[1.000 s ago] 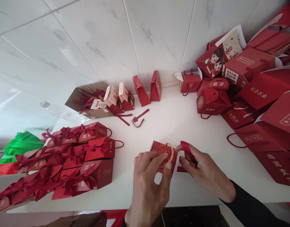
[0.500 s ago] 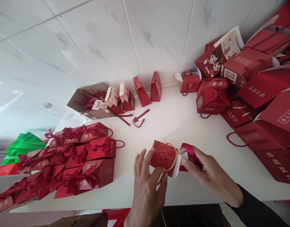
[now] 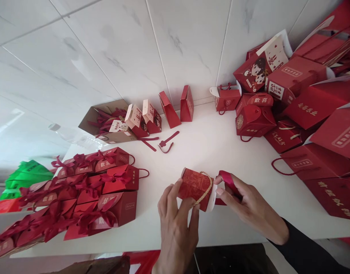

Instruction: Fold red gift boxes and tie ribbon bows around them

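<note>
Near the front edge of the white table, a small red patterned gift box (image 3: 194, 185) lies on its side with a twisted gold cord handle (image 3: 207, 192) and a white inner flap facing right. My left hand (image 3: 177, 217) is closed around its left and near sides, fingertips on the top and near edge. At the flap end, my right hand (image 3: 243, 199) pinches a dark red ribbon (image 3: 228, 180) that loops over its index finger. Part of the ribbon is hidden behind the box and fingers.
Rows of ribbon-tied red boxes (image 3: 118, 205) stand at left. A cardboard box (image 3: 91, 118) of ribbons sits by the wall, with several small boxes (image 3: 169, 110) beside it. Loose ribbon pieces (image 3: 169, 139) lie mid-table. Red gift boxes (image 3: 306, 106) pile up at right.
The gift box and my left hand have shifted slightly left. The gold cord now leans further toward the near side. My right hand still pinches the ribbon by the flap.
</note>
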The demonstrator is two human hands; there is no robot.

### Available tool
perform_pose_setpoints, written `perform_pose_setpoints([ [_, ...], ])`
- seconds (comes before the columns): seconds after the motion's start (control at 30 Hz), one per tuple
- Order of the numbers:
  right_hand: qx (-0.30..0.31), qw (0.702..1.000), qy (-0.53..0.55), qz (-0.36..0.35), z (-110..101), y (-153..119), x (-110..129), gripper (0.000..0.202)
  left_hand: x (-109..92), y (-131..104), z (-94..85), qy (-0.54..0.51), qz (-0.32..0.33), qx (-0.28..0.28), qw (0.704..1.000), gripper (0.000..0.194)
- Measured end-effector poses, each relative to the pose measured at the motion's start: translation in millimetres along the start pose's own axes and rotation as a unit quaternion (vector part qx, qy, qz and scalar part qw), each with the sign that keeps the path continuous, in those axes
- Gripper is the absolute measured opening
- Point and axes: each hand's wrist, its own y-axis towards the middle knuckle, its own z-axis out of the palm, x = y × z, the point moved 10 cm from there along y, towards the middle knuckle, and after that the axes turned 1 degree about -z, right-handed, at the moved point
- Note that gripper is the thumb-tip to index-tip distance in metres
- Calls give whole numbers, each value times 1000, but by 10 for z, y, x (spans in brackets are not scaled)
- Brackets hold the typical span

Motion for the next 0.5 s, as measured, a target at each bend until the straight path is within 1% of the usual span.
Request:
perform_pose_setpoints([
  [0.1,5,1000,22,7,30,22,35,40,132,22,-95,-69,-84,-58,992,11],
  [0.13,4,1000,27,6,41,32,60,41,151,31,-119,-85,-101,-73,989,10],
  [0.2,-1,1000,25,2,68,58,115,40,132,55,-167,-102,-109,-96,984,10],
  [0.27,-12,1000,19,0,102,94,149,38,59,75,-207,-107,-91,-109,984,14],
  [0.33,-22,1000,19,5,153,137,150,35,-68,76,-215,-116,-52,-106,986,21],
  [0.43,-35,999,21,11,240,199,122,31,-265,23,-153,-124,-1,-81,989,27],
  [0.5,-36,999,27,9,294,220,116,35,-342,-28,-76,-120,5,-64,991,30],
])
